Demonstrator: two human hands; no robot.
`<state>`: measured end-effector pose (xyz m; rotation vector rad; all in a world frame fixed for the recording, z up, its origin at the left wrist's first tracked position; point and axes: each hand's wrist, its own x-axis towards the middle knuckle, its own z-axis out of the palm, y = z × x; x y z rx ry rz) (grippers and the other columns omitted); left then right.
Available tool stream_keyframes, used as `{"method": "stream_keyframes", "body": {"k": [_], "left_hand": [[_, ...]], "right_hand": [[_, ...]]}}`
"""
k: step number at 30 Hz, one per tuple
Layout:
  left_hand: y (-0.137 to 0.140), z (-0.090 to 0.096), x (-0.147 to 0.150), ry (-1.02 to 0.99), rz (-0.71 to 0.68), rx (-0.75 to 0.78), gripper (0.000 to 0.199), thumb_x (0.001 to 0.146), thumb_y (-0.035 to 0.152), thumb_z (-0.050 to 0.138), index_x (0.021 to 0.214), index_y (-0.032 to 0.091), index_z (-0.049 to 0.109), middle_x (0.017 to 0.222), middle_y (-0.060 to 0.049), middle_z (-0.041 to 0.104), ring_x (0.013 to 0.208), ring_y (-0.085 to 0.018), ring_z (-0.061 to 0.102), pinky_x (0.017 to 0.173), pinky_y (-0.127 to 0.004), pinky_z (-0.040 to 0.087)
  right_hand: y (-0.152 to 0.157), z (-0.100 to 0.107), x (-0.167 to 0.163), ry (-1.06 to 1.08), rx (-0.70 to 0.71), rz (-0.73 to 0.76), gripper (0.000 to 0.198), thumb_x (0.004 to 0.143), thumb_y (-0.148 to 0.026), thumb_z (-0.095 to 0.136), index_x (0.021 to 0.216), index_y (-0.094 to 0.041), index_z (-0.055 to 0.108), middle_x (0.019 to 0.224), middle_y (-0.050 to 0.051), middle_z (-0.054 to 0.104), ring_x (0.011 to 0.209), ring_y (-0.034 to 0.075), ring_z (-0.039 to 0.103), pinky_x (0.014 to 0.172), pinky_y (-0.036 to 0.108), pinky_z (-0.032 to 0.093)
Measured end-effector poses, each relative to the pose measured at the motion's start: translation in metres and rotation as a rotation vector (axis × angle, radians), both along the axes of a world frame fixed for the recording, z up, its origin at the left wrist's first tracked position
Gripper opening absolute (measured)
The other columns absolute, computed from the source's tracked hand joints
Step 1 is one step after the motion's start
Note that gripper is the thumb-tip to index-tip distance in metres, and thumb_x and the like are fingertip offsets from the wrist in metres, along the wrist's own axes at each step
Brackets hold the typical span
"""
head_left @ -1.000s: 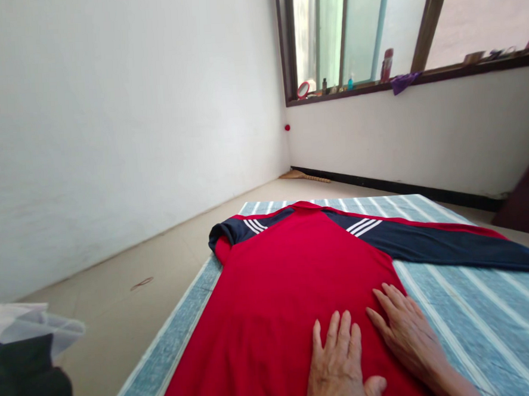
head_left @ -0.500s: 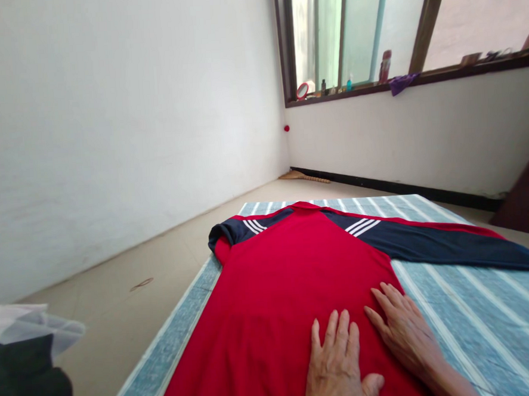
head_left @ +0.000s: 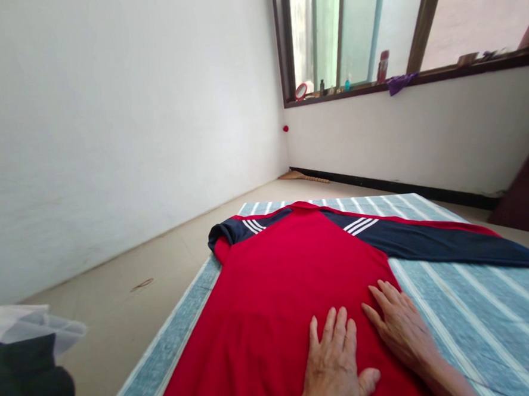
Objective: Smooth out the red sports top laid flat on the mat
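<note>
A red jacket (head_left: 270, 293) with dark navy sleeves and white shoulder stripes lies spread out, its collar toward the far end. Its right-side sleeve (head_left: 446, 243) stretches out to the right; the left-side one (head_left: 224, 236) is folded or tucked at the jacket's edge. My left hand (head_left: 334, 358) rests flat on the red body, fingers spread. Beside it, my right hand (head_left: 400, 324) lies flat near the jacket's right edge, fingers extended. Neither hand grips the fabric. The lower part of the jacket runs out of view.
Beneath the jacket is a blue-and-white striped sheet (head_left: 487, 316). Dark and white cloth items (head_left: 28, 362) are at the lower left. A thin loop (head_left: 142, 284) and a broom (head_left: 303, 176) lie on the floor. Bottles and a mirror (head_left: 301, 91) stand on the windowsill.
Both hands stay flat on the jacket and have shifted only very slightly. The jacket looks the same.
</note>
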<state>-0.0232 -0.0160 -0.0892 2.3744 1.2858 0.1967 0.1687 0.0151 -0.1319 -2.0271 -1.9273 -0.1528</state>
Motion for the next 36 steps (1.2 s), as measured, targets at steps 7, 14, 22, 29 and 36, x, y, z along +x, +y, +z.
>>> {"method": "stream_keyframes", "body": {"k": [7, 14, 22, 29, 36], "left_hand": [[-0.0003, 0.0021, -0.0004, 0.007, 0.002, -0.016, 0.077, 0.089, 0.069, 0.032, 0.148, 0.021, 0.026, 0.155, -0.005, 0.017, 0.144, -0.027, 0.012, 0.115, -0.058, 0.006], [-0.0004, 0.0008, 0.0003, 0.004, 0.002, -0.004, 0.076, 0.089, 0.069, 0.032, 0.148, 0.021, 0.026, 0.155, -0.005, 0.016, 0.144, -0.027, 0.012, 0.115, -0.058, 0.005], [-0.0009, 0.0006, 0.0004, 0.006, 0.001, -0.005, 0.076, 0.089, 0.069, 0.032, 0.148, 0.022, 0.026, 0.155, -0.004, 0.016, 0.145, -0.027, 0.012, 0.115, -0.058, 0.006], [-0.0010, 0.0033, 0.0005, 0.013, 0.000, -0.012, 0.076, 0.089, 0.068, 0.033, 0.148, 0.021, 0.025, 0.155, -0.005, 0.016, 0.145, -0.027, 0.011, 0.116, -0.058, 0.006], [-0.0009, 0.0054, 0.0008, 0.018, -0.004, -0.016, 0.075, 0.089, 0.067, 0.033, 0.148, 0.021, 0.025, 0.156, -0.005, 0.016, 0.145, -0.028, 0.011, 0.116, -0.059, 0.005]], "right_hand": [[-0.0006, 0.0015, -0.0012, 0.011, 0.010, -0.003, 0.049, 0.092, -0.044, 0.041, 0.128, -0.015, 0.057, 0.139, 0.015, 0.049, 0.132, 0.028, 0.042, 0.110, 0.046, 0.029], [-0.0005, 0.0034, -0.0009, 0.008, -0.008, -0.011, 0.048, 0.092, -0.044, 0.042, 0.128, -0.015, 0.057, 0.139, 0.015, 0.050, 0.132, 0.028, 0.042, 0.110, 0.046, 0.029], [-0.0011, 0.0030, -0.0012, -0.011, -0.010, -0.007, 0.049, 0.092, -0.044, 0.042, 0.129, -0.016, 0.057, 0.140, 0.014, 0.050, 0.133, 0.027, 0.042, 0.111, 0.045, 0.029], [-0.0001, 0.0025, -0.0008, -0.007, -0.003, -0.007, 0.048, 0.092, -0.044, 0.042, 0.128, -0.015, 0.057, 0.139, 0.015, 0.050, 0.132, 0.027, 0.042, 0.110, 0.045, 0.030], [-0.0005, 0.0004, -0.0004, -0.004, 0.014, -0.008, 0.047, 0.092, -0.044, 0.042, 0.127, -0.016, 0.057, 0.139, 0.014, 0.050, 0.132, 0.027, 0.042, 0.110, 0.045, 0.029]]}}
